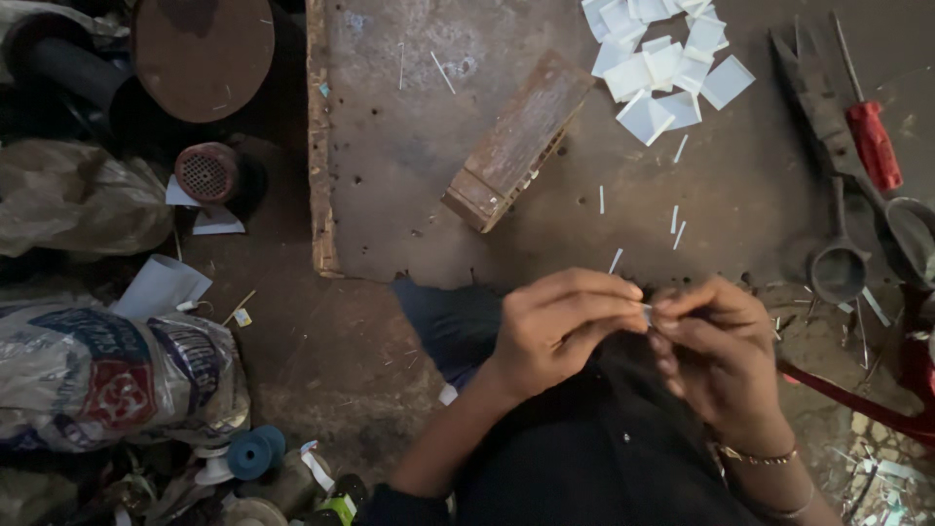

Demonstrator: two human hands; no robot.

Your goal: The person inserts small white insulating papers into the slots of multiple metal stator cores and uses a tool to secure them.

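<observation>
While both hands pinch one white strip (646, 308) | left hand (560, 326) | right hand (716, 351) | scoop (838, 268) contents unclear

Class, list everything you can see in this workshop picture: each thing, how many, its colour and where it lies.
paper squares: many, white, top of board
wooden block: one, brown, board centre
paper strips: several, white, scattered on board
screwdriver: one, red handle, right
shears: one, dark, right
sack: one, printed, left floor
spool: one, blue, bottom left
left hand: pinching small white piece
right hand: pinching same piece
</observation>
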